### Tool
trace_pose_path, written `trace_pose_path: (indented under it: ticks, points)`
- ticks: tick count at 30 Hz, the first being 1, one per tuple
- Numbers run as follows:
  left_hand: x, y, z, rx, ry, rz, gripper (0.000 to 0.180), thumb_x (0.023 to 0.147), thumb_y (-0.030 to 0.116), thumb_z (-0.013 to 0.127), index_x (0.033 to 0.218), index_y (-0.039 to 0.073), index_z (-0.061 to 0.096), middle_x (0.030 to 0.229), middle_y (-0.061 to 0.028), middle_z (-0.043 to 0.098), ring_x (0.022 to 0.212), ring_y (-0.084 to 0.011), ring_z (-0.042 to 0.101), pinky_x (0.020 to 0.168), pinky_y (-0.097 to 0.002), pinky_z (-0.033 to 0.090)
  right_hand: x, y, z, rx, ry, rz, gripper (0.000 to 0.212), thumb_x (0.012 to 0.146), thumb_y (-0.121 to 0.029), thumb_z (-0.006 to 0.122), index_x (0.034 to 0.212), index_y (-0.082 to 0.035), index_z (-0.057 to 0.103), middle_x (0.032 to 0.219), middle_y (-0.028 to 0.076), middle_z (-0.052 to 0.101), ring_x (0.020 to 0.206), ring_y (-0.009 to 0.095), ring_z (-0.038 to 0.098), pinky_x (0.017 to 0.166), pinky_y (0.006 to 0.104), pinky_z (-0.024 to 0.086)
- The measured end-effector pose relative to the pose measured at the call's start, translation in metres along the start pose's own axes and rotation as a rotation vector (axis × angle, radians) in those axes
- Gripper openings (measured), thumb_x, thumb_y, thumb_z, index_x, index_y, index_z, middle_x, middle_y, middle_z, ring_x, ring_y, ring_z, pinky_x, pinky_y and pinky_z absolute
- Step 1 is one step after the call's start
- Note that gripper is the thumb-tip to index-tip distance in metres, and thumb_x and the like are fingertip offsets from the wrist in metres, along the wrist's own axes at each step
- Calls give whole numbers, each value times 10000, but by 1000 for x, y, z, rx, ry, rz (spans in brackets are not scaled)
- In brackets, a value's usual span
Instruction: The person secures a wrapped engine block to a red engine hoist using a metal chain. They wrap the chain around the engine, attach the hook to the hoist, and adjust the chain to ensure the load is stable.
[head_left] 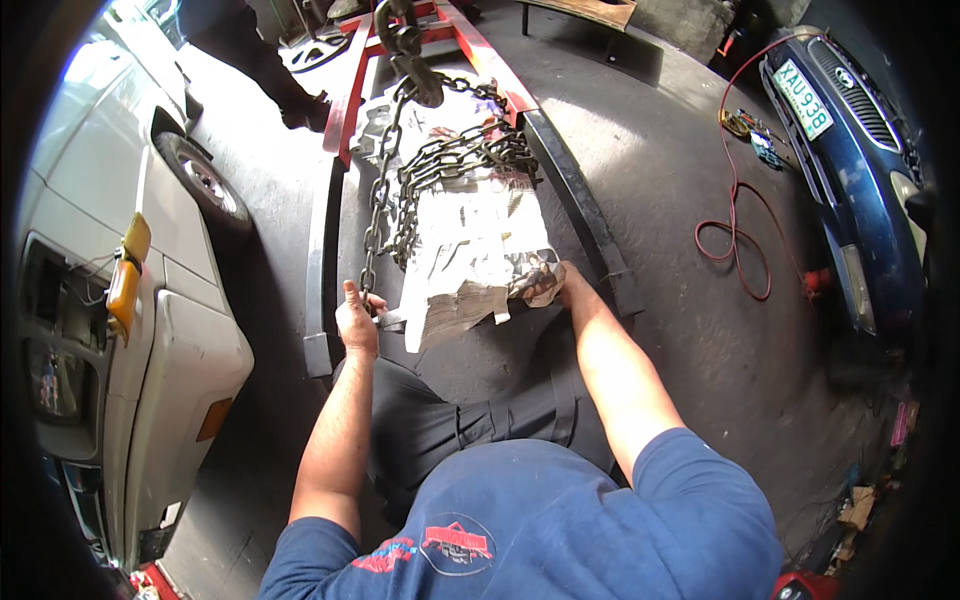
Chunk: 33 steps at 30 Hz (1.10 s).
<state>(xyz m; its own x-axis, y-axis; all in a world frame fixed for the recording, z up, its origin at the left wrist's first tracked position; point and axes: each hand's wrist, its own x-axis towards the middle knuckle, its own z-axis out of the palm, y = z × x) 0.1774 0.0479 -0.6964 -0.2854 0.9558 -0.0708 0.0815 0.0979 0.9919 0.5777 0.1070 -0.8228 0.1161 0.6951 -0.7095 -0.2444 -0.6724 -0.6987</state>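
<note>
A thick stack of newspapers [485,235] lies in front of me between the dark legs of a hoist. A heavy steel chain [455,158] winds over its far part and rises to a metal hook [428,85]. At the stack's near left corner, my left hand [357,322] closes around the lower end of a hanging chain run, thumb up. A short grey strip beside these fingers reaches to the stack. My right hand [568,285] is against the stack's near right corner; its fingers are hidden behind the paper.
The hoist's red frame [352,85] and dark legs [582,205] flank the stack. A white vehicle [115,210] stands at left, a blue car front [850,150] at right. A red hose [735,215] curls on the floor. Another person's dark-clothed leg [245,55] shows at far left.
</note>
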Motion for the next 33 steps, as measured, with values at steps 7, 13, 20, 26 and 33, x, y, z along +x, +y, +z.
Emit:
trace_pose_path:
  ticks: [7, 13, 20, 26, 33]
  points:
    - [4, 7, 0, -126, 26, -97, 763, 980, 668, 367, 625, 35, 604, 581, -51, 581, 563, -146, 554, 592, -277, 443, -41, -19, 2, -356, -231, -23, 431, 940, -369, 531, 1201, -45, 646, 1134, 158, 664, 985, 293, 637, 795, 494, 518]
    - [5, 11, -2, -152, 57, -154, 692, 988, 622, 410, 627, 58, 583, 595, -53, 581, 551, -156, 538, 564, -293, 436, -95, -32, -4, -398, -406, 257, 484, 955, -399, 472, 1333, -110, 562, 1364, 120, 553, 1158, 307, 574, 857, 449, 533]
    - [-3, 17, -1, -155, 76, -61, 586, 1005, 493, 450, 638, 57, 590, 590, -51, 575, 542, -158, 536, 555, -297, 428, -102, -34, -11, -492, -395, 323, 290, 920, -421, 516, 900, -150, 619, 712, 36, 573, 484, 105, 450, 423, 252, 350]
    - [-14, 12, 5, -178, 128, -49, 541, 1003, 432, 468, 644, 48, 598, 590, -53, 575, 538, -158, 535, 543, -295, 423, -121, -35, -22, -355, -358, 340, 273, 929, -389, 481, 875, -150, 602, 652, 29, 535, 423, 70, 377, 361, 208, 250]
    - [-14, 3, 10, -246, 103, -61, 534, 1004, 417, 466, 649, 43, 604, 596, -46, 576, 531, -138, 525, 523, -271, 402, -135, -41, -18, -402, -161, 245, 253, 939, -356, 462, 890, -156, 609, 677, -11, 564, 488, 64, 456, 357, 185, 254]
